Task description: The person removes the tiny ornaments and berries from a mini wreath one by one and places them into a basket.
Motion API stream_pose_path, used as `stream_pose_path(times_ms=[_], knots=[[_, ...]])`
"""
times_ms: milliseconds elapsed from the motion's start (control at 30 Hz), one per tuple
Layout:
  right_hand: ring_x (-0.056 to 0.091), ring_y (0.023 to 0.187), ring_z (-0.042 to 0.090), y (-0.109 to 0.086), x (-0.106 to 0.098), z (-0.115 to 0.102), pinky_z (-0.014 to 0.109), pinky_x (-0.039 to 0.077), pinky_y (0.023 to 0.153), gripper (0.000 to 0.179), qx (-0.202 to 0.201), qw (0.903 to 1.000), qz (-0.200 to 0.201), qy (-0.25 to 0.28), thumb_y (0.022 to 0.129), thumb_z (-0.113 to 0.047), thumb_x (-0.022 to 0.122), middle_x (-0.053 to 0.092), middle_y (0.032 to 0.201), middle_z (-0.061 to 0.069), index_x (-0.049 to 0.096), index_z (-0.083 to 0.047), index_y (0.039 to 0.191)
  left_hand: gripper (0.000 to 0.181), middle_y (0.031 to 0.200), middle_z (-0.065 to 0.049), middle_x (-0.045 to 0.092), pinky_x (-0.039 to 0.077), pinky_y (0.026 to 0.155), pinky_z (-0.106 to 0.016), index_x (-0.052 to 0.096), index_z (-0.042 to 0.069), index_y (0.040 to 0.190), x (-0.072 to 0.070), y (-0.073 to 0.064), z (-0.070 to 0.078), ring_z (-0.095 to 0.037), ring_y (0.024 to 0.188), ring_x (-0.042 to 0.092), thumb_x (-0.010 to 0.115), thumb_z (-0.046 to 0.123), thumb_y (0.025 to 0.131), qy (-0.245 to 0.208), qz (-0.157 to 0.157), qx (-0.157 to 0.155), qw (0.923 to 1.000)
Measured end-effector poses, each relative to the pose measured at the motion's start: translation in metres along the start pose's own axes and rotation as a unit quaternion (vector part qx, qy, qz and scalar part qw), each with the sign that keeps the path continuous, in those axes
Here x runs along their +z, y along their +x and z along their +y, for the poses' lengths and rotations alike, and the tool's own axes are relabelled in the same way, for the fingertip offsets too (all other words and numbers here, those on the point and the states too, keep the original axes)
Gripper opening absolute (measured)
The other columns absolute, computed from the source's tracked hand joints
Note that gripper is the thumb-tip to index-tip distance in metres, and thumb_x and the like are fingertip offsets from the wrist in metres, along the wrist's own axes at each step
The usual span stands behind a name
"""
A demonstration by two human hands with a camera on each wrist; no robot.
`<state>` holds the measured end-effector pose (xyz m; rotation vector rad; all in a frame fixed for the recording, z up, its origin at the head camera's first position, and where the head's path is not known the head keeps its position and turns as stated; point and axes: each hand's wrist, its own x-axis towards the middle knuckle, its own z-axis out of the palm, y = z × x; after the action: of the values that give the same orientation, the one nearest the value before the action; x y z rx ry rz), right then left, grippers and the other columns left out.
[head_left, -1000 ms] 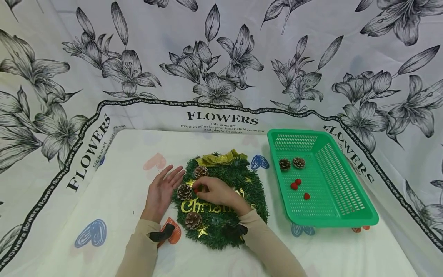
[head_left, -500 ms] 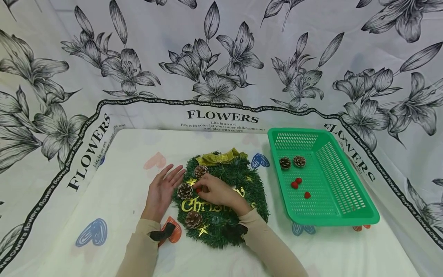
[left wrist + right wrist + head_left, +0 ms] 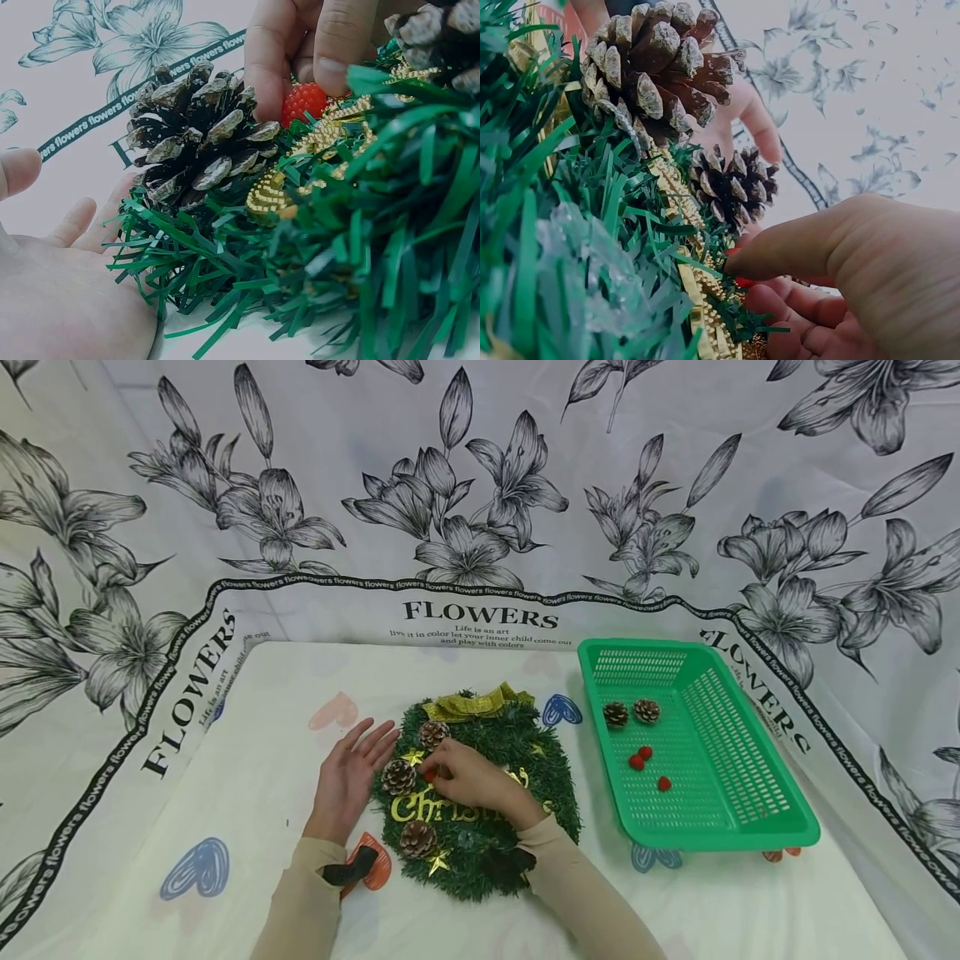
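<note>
A green tinsel wreath (image 3: 551,768) with gold "Christmas" lettering (image 3: 420,808) lies on the table. Thumb and fingers of my right hand (image 3: 476,774) pinch a small red berry (image 3: 304,103) at the wreath's left part. In the left wrist view the berry sits close beside a pine cone (image 3: 202,142) and right at a beaded gold piece (image 3: 322,142). My left hand (image 3: 347,785), palm up with fingers extended, lies along the wreath's left edge. The right wrist view shows the berry mostly hidden behind the right thumb (image 3: 795,247).
A green plastic basket (image 3: 731,842) stands to the right, holding two pine cones (image 3: 647,712) and three red berries (image 3: 664,784). Gold ribbon (image 3: 480,702) tops the wreath, and a gold star (image 3: 438,862) shows near its bottom. A flower-printed curtain (image 3: 300,618) hangs behind the table.
My right hand stays at nearly the same spot with the berry, its fingers shifting only slightly. The left hand keeps its place.
</note>
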<state>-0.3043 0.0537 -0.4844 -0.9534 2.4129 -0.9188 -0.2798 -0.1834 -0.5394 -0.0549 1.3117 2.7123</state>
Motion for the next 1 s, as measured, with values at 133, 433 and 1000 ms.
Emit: stream_pose_path(times_ms=[133,433,1000], knots=[[0.053,0.087,0.007,-0.0009,0.0001,0.0001,0.018,0.048,0.070,0.027,0.001,1.0000,-0.004,-0.002,0.102,-0.012,0.060,0.061,0.120,0.005,0.070,-0.012,0.128,0.063,0.162,-0.015,0.039,0.040,0.125,-0.036,0.010,0.009,0.163,0.0005,-0.0009,0.0003,-0.025,0.147,0.045,0.031,0.041,0.112,0.005,0.000,-0.004,1.0000],[0.058,0.080,0.006,-0.0006,-0.0054,0.0001,0.020,0.051,0.067,0.027,0.008,0.9997,-0.002,0.022,0.103,-0.016,0.060,0.068,0.118,0.004,0.068,-0.014,0.129,0.063,0.164,-0.018,0.034,0.041,0.124,-0.035,0.011,0.008,0.163,0.0055,0.0035,0.0048,-0.028,0.150,0.041,0.031,0.040,0.112,0.004,0.000,-0.002,1.0000],[0.064,0.074,0.008,-0.0059,-0.0094,0.0024,0.021,0.057,0.066,0.025,0.010,0.9963,-0.003,0.086,0.103,-0.028,0.062,0.071,0.109,-0.001,0.070,-0.014,0.122,0.062,0.166,-0.019,0.028,0.040,0.125,-0.035,0.012,0.011,0.163,0.0033,0.0004,0.0025,-0.030,0.152,0.035,0.030,0.042,0.112,0.001,0.006,-0.012,0.9999]])
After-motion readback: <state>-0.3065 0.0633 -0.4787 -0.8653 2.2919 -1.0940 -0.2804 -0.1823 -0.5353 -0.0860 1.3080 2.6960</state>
